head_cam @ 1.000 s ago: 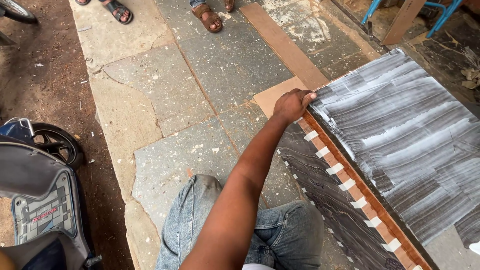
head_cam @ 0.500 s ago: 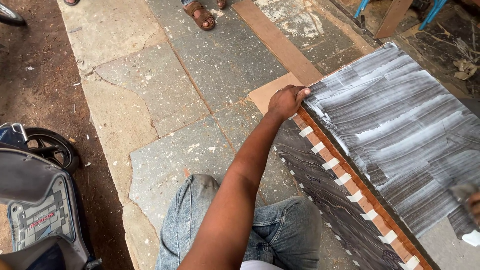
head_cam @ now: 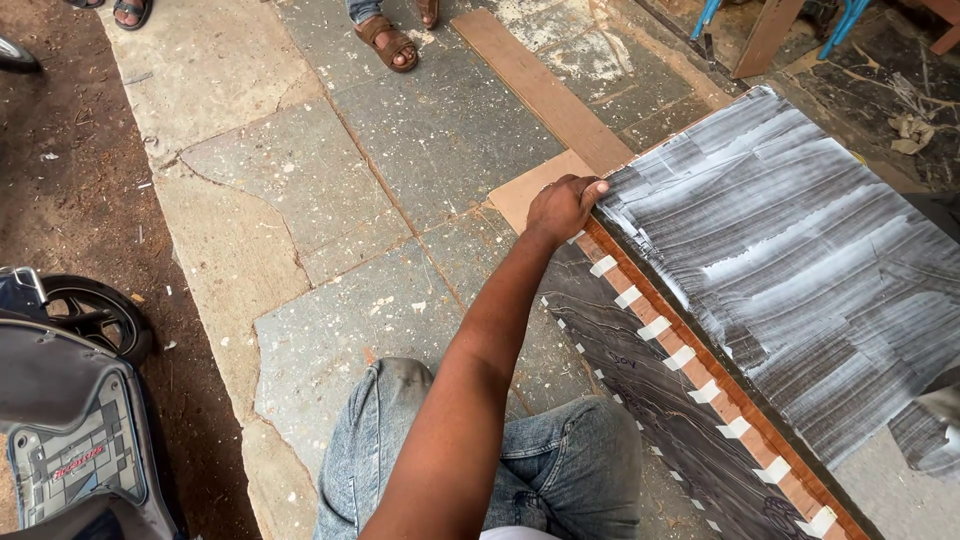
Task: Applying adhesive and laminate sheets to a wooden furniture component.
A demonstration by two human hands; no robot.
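The left hand [head_cam: 563,207] is curling its fingers around the corner of the big dark wood-grain board smeared with white glue [head_cam: 800,260], which is lying flat on the grey stone floor [head_cam: 330,200]. The right hand is out of sight.

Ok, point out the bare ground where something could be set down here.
Freest: the stone paving between the dirt strip and the left hand, up toward the sandalled foot. Another patch lies between the scooter and the knee. Crowded: the white-smeared board and its taped edge.
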